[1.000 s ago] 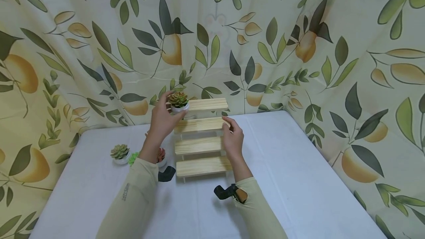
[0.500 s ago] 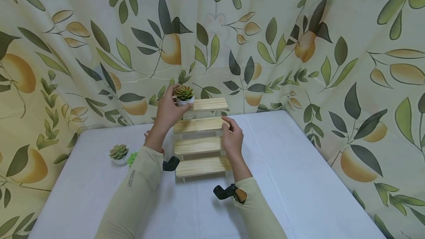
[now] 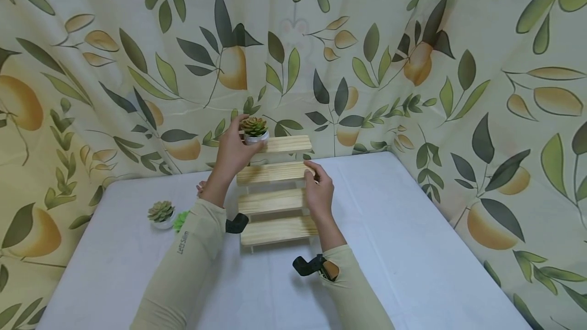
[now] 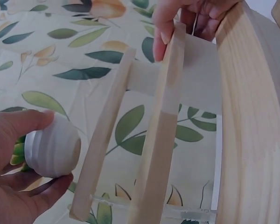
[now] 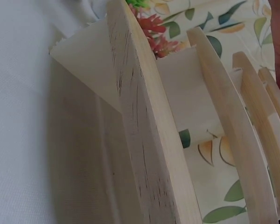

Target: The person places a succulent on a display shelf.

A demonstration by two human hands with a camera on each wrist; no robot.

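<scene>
In the head view, a small potted succulent (image 3: 254, 127) is held at 11 o'clock of the wooden stand (image 3: 271, 201), over the left end of the top board (image 3: 288, 143). Its white pot is gripped by the left hand (image 3: 235, 153), with the thumb and the fingers curled around the sides. In the left wrist view, a narrow gap is seen between the pot's base and the board, so the pot seems not yet to be supported by the wood.

At 3 o'clock of the stand, the right end of the second board from the top (image 3: 270, 172) is pinched by the fingers of the right hand (image 3: 319, 190).

On the desk (image 3: 390, 258), a grey-green plant (image 3: 160, 212) and a bright green plant (image 3: 180, 220) are placed near 9 o'clock of the stand; the second is partly covered by the left sleeve (image 3: 181, 264).

Several mistakes may be judged possible. If the pot is released too near the board's end, it could be tipped off toward 9 o'clock. If the board is struck by the base, or if the right grip is loosened, the light-looking stand could be rocked. The bright green plant could also be knocked by the sleeve, if the left arm is drawn back low.
</scene>
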